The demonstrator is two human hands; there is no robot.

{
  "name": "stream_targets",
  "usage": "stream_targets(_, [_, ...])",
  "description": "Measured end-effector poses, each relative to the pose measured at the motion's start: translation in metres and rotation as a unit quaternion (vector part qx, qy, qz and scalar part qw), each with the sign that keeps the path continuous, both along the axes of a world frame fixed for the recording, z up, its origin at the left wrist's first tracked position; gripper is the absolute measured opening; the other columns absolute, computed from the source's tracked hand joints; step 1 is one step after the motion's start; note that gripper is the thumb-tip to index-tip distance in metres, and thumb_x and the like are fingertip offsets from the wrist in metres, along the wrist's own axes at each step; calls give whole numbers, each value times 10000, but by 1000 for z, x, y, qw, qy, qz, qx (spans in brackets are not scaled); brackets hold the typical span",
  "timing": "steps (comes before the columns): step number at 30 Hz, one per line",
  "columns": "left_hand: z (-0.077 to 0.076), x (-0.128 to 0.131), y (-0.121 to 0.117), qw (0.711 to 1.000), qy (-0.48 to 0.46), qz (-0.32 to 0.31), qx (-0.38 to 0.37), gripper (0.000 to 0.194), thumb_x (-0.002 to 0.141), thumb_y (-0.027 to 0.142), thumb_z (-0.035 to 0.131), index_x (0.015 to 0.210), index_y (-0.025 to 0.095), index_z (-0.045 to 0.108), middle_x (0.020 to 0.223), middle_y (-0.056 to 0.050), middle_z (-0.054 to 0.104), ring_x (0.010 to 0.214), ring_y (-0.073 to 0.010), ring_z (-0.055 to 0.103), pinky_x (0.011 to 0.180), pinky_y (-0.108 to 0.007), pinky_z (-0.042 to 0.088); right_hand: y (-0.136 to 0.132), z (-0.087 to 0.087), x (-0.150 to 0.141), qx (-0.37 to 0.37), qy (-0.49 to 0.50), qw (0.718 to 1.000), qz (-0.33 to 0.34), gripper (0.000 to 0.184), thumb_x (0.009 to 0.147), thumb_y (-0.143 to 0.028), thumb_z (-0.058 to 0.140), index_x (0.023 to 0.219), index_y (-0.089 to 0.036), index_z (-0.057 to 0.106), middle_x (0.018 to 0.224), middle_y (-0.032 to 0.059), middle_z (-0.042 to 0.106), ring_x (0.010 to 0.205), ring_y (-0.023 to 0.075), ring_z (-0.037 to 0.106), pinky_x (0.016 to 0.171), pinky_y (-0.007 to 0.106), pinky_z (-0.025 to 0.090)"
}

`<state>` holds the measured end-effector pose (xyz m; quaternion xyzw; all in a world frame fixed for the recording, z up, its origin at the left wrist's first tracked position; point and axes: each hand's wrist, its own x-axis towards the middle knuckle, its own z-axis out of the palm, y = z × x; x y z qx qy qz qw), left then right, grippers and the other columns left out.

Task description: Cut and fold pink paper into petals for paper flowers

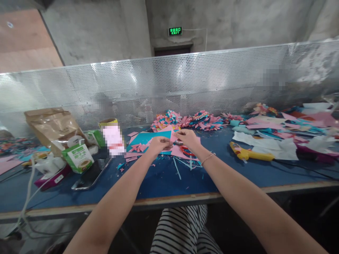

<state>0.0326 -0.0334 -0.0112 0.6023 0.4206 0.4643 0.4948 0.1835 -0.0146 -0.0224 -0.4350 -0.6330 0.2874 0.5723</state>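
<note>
Both arms reach out over the blue table [164, 180]. My left hand [158, 144] and my right hand [187, 137] meet above a pile of pink and blue paper sheets [148, 139]. Each hand pinches an edge of a small pink paper piece [173, 135] held between them, fingers closed on it. Red-handled scissors [187, 151] lie on the sheets just under my right wrist. Small paper scraps are scattered on the table in front of the hands.
Folded paper flowers [185, 120] sit along the perforated metal screen [169, 84]. A yellow glue gun [249, 153] and loose paper lie at right. At left stand a brown bag [51, 127], green cartons [78, 158] and a phone [90, 176]. A cable [28, 190] hangs off the left edge.
</note>
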Motion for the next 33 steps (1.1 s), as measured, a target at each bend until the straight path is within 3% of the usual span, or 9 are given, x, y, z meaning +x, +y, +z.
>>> stream_targets(7, [1, -4, 3, 999, 2, -33, -23, 167, 568, 178, 712, 657, 95, 599, 616, -64, 650, 594, -159, 629, 702, -357, 508, 4, -2, 1, 12, -13, 1000, -3, 264, 631, -402, 580, 659, -144, 629, 573, -1, 553, 539, 117, 524, 533, 240, 447])
stream_targets(13, [0, -5, 3, 998, -11, -54, -35, 255, 508, 206, 750, 664, 99, 579, 618, -61, 644, 626, -169, 631, 698, -354, 503, 0, -1, 1, 42, -53, 998, -6, 260, 666, -387, 544, 644, -141, 624, 558, 2, 548, 522, 116, 496, 493, 230, 378])
stream_targets(21, [-3, -5, 12, 994, 3, 14, 110, 298, 537, 341, 712, 712, 121, 615, 581, 2, 594, 554, -102, 553, 630, -283, 482, -6, 3, 0, 60, -124, 990, 34, 264, 693, -379, 524, 628, -146, 631, 585, 15, 589, 536, 115, 477, 513, 235, 352])
stream_targets(33, [1, -6, 9, 984, 95, 2, 153, 123, 586, 251, 652, 622, 135, 633, 490, 8, 567, 484, -97, 519, 527, -230, 436, -12, 4, -7, 55, -75, 994, 64, 190, 664, -311, 564, 754, -147, 596, 695, 28, 598, 631, 122, 521, 603, 249, 401])
